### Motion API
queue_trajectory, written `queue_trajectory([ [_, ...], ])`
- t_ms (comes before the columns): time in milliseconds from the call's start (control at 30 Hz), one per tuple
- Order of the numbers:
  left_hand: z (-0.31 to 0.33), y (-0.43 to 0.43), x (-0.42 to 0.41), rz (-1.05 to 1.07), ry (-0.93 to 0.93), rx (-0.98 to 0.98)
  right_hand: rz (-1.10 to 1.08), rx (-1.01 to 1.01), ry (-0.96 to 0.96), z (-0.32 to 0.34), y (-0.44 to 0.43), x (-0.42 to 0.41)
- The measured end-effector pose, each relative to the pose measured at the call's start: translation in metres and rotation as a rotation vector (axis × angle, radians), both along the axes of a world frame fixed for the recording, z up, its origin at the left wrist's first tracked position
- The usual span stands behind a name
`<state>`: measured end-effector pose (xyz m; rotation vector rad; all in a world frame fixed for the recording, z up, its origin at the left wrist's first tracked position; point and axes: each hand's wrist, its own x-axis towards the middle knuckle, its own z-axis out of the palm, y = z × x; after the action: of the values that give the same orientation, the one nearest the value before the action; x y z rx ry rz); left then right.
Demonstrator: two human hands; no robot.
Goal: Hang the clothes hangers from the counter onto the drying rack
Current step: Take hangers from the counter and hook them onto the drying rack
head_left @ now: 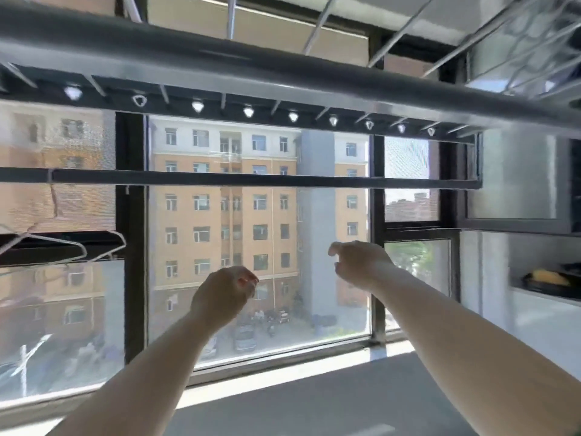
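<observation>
The drying rack (283, 180) hangs overhead in front of the window: a thick near bar, a strip of hanger holes behind it, and a thin dark rail lower down. White wire hangers (78, 247) hang at the far left from that thin rail. My left hand (224, 294) is raised below the rail, fingers curled loosely, holding nothing. My right hand (358, 262) is up beside it, a little higher, fingers bent and apart, also with nothing in it. Both hands are well below the rail and touch nothing.
A large window (257, 247) with dark frames fills the view, with a sunlit sill (283, 372) below it. At the right a white counter (550, 309) carries a dark tray with something yellow (547, 278). A wire shelf (534, 42) sits at the upper right.
</observation>
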<state>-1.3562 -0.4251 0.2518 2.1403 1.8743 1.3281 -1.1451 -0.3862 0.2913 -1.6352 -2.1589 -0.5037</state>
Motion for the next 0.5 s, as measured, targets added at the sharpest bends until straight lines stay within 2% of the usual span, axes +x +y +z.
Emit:
queue_trajectory([
  [100, -0.011, 0.005, 0.081, -0.116, -0.001, -0.048, -0.105, -0.053, 0.009, -0.02, -0.026, 0.08],
  [367, -0.051, -0.02, 0.321, -0.366, -0.001, -0.194, -0.351, -0.233, 0.198, -0.074, -0.14, 0.314],
  [500, -0.073, -0.037, 0.422, -0.471, -0.044, -0.259, -0.48, -0.248, 0.269, -0.098, -0.196, 0.409],
])
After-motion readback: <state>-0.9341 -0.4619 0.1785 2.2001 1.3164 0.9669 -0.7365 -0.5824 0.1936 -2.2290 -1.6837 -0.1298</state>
